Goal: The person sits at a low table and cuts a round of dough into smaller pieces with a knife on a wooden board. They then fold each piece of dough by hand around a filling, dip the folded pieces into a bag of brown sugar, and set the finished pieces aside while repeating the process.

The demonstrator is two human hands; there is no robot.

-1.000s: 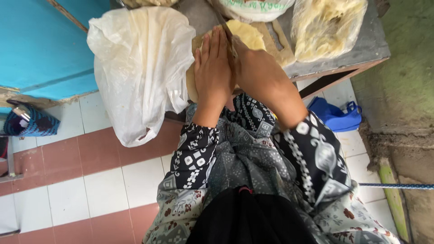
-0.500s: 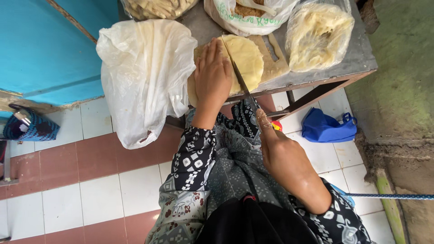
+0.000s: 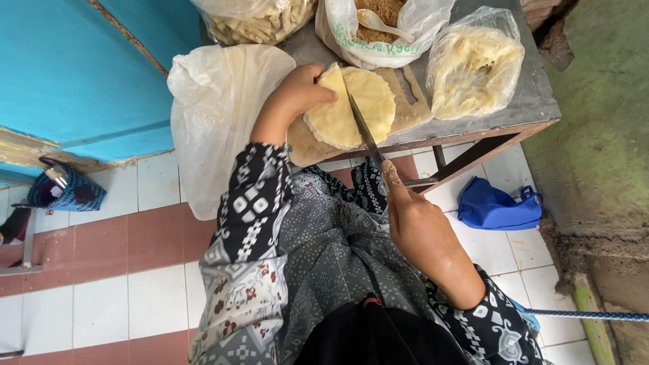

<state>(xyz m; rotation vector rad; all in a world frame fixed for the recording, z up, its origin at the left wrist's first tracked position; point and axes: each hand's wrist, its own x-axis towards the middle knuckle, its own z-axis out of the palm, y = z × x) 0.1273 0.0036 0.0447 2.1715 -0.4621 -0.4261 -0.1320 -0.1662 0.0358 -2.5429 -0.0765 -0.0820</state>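
One knife, right hand's grip, points away across flatbread.

Counter sits at top of view, person standing at its near edge. Cutting board on the counter's near-left part, stack of flat dough rounds on the board. Left hand rests on the stack's left edge. Knife lies across the stack, blade pointing away, handle in the right hand, which is off the counter's near edge. Right of the board: bag of dough sheets. Behind the board: open bag with a spoon in it; left of that, bag of sticks. Large plastic bag hangs off the counter's left side. On the floor: cloth bag under the counter at right, woven bag far left.
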